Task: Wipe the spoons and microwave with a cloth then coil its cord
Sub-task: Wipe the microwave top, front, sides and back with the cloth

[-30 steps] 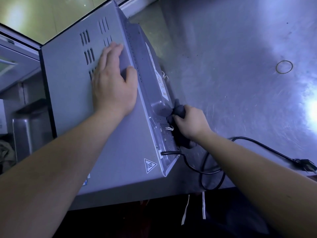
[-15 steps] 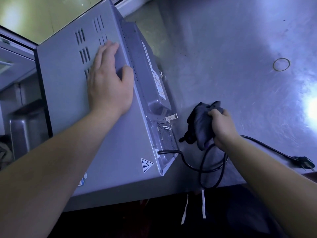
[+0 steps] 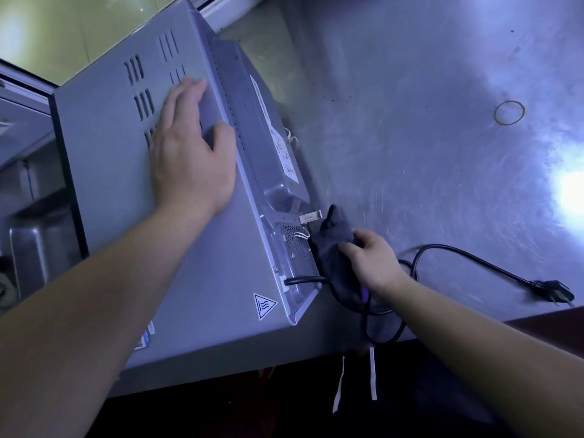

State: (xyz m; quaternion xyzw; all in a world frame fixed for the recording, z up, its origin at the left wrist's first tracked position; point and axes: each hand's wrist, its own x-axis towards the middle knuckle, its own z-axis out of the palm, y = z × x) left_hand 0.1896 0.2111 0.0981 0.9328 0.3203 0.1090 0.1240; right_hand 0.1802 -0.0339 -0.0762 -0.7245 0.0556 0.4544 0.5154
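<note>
Left grip flat, bracing microwave; right grip, clutching cloth, should wipe rear panel clear of cord.

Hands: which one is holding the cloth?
The right hand, its fingers curled round the dark cloth against the rear panel of the microwave, near the cord. The left hand holds nothing: it rests flat on the casing.

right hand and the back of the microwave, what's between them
The dark cloth, gripped by the right hand and held against the microwave's rear vent panel just above where the cord exits; the head view shows it.
</note>
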